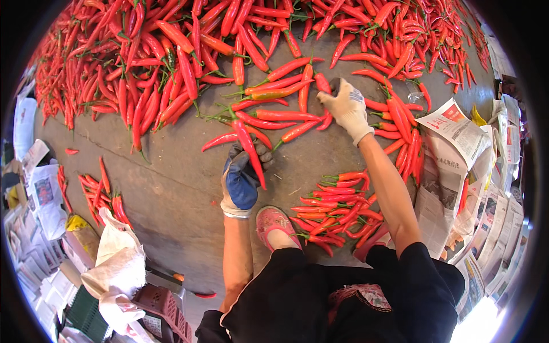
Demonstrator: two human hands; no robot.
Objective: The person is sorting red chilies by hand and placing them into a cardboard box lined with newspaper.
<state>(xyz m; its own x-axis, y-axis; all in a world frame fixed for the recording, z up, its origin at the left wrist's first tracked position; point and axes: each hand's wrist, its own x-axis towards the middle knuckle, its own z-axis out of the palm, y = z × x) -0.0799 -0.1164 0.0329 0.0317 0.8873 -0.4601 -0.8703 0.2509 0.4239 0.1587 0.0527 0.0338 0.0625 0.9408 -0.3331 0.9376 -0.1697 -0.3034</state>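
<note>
My left hand [244, 180], in a knit glove with a blue and dark coated palm, holds a red chili pepper [248, 143] that points down toward me. Farther out on the right, my right hand [346, 105] wears a pale knit glove with a dark coating at the fingers. Its thumb and fingers close around another red chili pepper [322, 83] lying on the concrete floor [188, 171]. Between the hands lie several loose chilies, among them an orange-tinged chili pepper [281, 91] and a red one [288, 115] with a green stem.
A large chili heap [141, 64] spreads across the far side. Beside my shoe [276, 225] is a sorted chili pile [339, 206]. Newspaper-covered bundles [446, 171] line the right. At lower left are a pale sack [118, 257] and a pink plastic crate [163, 304].
</note>
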